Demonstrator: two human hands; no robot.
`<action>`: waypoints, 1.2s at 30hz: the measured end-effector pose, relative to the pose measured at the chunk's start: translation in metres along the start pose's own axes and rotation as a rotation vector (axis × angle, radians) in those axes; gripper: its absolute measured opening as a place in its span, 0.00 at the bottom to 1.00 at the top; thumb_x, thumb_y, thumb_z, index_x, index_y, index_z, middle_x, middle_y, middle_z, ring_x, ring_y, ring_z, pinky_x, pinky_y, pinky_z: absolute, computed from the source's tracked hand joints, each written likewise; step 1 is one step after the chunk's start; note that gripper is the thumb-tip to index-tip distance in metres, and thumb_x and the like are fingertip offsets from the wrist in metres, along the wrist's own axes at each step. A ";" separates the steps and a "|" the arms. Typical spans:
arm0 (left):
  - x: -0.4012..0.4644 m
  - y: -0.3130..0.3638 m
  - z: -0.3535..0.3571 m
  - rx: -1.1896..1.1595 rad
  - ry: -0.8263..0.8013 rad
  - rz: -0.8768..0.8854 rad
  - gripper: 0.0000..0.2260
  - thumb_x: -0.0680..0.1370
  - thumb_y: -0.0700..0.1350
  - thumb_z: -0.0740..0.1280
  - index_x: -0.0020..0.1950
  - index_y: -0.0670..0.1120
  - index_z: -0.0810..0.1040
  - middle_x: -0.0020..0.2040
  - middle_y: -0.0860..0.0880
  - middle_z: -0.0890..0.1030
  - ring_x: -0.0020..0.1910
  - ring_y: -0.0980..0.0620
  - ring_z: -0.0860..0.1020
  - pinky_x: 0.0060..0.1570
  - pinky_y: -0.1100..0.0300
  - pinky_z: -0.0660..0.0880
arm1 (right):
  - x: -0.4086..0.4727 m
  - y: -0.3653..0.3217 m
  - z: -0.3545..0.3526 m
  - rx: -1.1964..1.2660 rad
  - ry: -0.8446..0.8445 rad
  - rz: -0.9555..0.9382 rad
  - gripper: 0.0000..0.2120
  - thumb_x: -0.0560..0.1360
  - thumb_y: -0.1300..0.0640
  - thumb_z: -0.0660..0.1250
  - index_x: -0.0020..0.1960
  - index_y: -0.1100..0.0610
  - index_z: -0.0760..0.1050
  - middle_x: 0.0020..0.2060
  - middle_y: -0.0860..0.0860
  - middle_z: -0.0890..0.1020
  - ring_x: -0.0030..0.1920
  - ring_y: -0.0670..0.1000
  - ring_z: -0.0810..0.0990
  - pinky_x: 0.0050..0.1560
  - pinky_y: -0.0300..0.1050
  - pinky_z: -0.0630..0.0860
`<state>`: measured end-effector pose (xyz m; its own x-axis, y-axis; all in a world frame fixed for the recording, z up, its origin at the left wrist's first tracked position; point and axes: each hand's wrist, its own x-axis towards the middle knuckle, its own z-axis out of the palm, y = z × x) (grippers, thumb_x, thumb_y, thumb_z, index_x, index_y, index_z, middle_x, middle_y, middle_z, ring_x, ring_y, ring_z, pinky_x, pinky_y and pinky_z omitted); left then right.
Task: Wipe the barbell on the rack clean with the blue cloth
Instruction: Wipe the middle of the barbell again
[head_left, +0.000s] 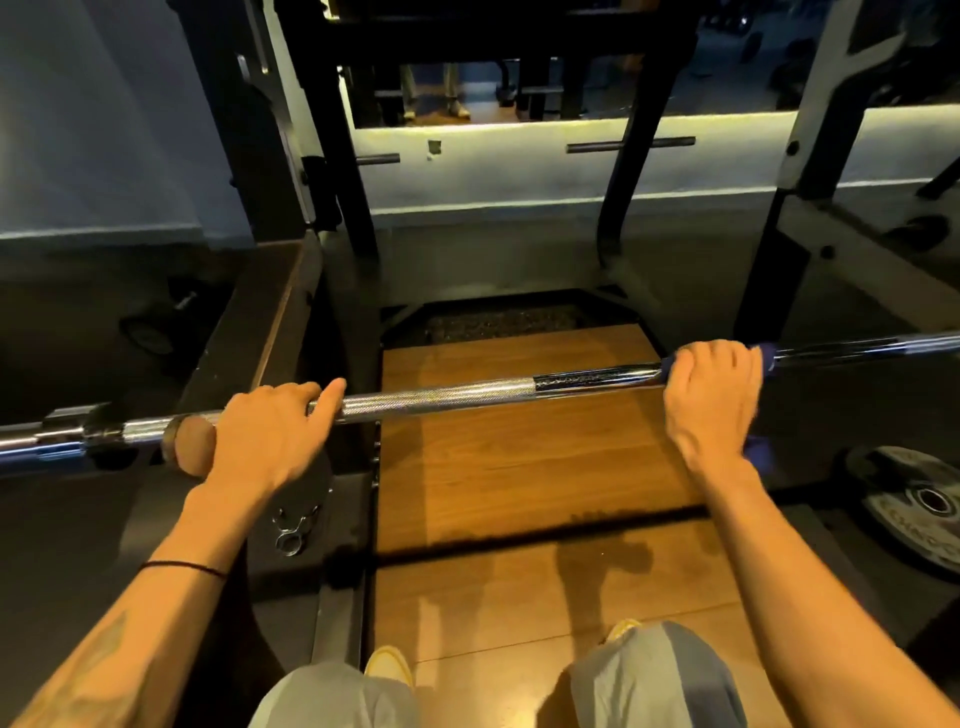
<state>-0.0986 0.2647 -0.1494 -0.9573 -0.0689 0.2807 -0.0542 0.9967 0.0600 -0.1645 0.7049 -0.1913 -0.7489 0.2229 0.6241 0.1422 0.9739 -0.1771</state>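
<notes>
A chrome barbell (467, 397) runs across the view from lower left to upper right, resting on the black rack (332, 171). My left hand (270, 431) lies over the knurled left part of the bar, fingers curled round it, index finger stretched along the bar. My right hand (714, 395) grips the bar further right with the blue cloth (768, 358) wrapped under the palm. Only blue edges of the cloth show at my fingertips and by my wrist.
A wooden platform (519, 467) lies under the bar. A weight plate (924, 509) rests on the floor at right, a spring collar clip (293, 530) at lower left. Rack uprights and a lit wall ledge stand ahead. My knees and yellow shoes show at the bottom.
</notes>
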 end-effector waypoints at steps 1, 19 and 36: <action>0.000 0.002 0.001 0.004 0.011 -0.010 0.27 0.83 0.62 0.48 0.38 0.50 0.78 0.35 0.48 0.80 0.38 0.43 0.79 0.41 0.51 0.71 | -0.006 -0.026 -0.004 0.008 -0.011 -0.043 0.17 0.80 0.55 0.50 0.38 0.57 0.71 0.37 0.59 0.75 0.41 0.62 0.71 0.52 0.60 0.67; -0.006 0.007 0.004 0.146 0.166 0.013 0.24 0.85 0.52 0.48 0.38 0.46 0.77 0.32 0.47 0.77 0.31 0.44 0.75 0.35 0.49 0.69 | 0.001 -0.007 -0.006 0.012 -0.073 -0.086 0.17 0.80 0.56 0.51 0.38 0.59 0.72 0.36 0.60 0.76 0.41 0.62 0.72 0.48 0.61 0.68; -0.006 -0.001 0.007 0.125 0.174 0.084 0.17 0.84 0.49 0.56 0.38 0.45 0.75 0.31 0.46 0.76 0.30 0.42 0.75 0.34 0.49 0.69 | -0.016 -0.081 -0.018 0.109 -0.045 -0.281 0.16 0.78 0.55 0.57 0.32 0.56 0.71 0.30 0.58 0.75 0.32 0.62 0.73 0.37 0.58 0.65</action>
<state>-0.0948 0.2645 -0.1577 -0.8970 0.0193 0.4417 -0.0212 0.9960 -0.0866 -0.1519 0.6235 -0.1731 -0.7776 -0.0588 0.6260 -0.1427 0.9861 -0.0847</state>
